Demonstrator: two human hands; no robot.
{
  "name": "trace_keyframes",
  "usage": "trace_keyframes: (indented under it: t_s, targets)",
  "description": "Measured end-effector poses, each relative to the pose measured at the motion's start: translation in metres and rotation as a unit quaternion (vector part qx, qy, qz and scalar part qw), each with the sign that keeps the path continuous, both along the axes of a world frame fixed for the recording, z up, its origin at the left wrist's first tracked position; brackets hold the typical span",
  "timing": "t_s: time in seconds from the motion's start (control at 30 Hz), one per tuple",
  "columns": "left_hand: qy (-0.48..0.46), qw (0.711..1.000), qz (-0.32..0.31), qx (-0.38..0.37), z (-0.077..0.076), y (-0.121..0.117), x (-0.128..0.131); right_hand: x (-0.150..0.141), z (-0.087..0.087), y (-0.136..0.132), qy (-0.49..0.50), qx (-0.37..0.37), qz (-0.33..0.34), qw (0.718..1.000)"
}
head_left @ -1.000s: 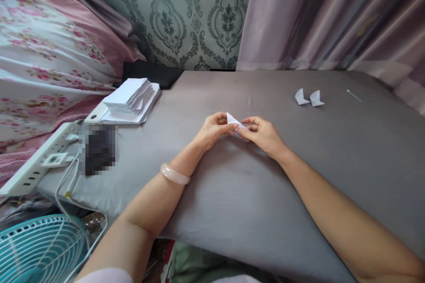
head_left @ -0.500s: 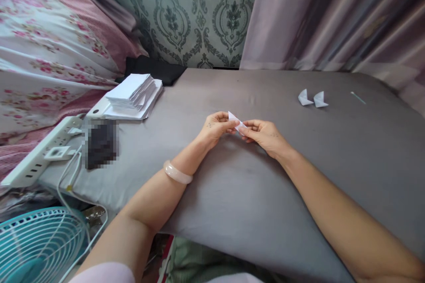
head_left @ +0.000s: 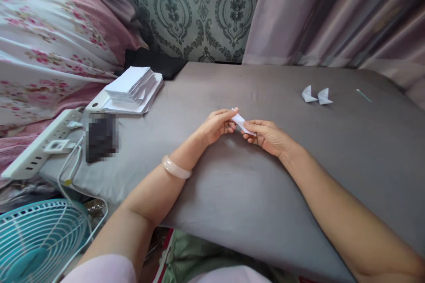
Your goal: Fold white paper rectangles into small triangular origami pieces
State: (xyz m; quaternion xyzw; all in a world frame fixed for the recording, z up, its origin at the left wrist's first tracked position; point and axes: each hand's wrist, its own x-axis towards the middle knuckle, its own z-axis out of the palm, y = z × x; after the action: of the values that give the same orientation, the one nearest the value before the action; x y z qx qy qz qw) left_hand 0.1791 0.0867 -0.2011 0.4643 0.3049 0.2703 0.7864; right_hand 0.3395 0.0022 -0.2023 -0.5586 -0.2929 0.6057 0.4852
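Between my hands is a small folded piece of white paper [head_left: 239,120], held just above the grey-covered table [head_left: 212,185]. My left hand [head_left: 219,124] pinches its upper left end, thumb on top and fingers curled below. The lower right end is gripped by my right hand [head_left: 265,134], with the thumb pressed on the paper and the fingers beneath. Two folded white paper shapes with raised points, a left one [head_left: 309,94] and a right one [head_left: 324,96], stand side by side farther back on the right.
A stack of white paper [head_left: 129,90] sits at the back left, beside a black cloth-like item [head_left: 156,63]. A power strip [head_left: 43,143] with cables, a pixelated dark object [head_left: 101,138] and a teal fan [head_left: 40,243] are on the left. A thin stick [head_left: 364,95] lies far right.
The folded paper has turned from showing a pointed tip to a narrow strip lying slantwise. My left thumb has shifted to its upper end. The view has tilted slightly.
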Motion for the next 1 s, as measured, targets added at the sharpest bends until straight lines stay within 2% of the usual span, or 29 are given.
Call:
trace_keyframes:
  t_s: [0.13,0.3,0.47,0.8,1.0]
  targets:
    - [0.002,1.0,-0.004,0.014,-0.001,-0.001,0.0,0.0,0.001,0.001,0.0,0.004,-0.007,1.0]
    - [0.047,0.998,0.034,-0.014,-0.005,0.004,0.001,-0.002,0.001,0.001,-0.034,0.026,-0.053,0.998]
    - [0.094,0.994,0.038,0.03,-0.005,0.004,0.001,-0.002,-0.001,0.001,-0.049,0.038,-0.056,0.997]
    - [0.094,0.992,0.049,0.066,-0.004,0.003,0.001,0.0,-0.004,0.001,-0.05,0.045,-0.029,0.997]
    - [0.058,0.993,0.011,0.103,0.002,0.007,-0.01,0.003,-0.004,0.001,-0.048,0.062,0.021,0.997]
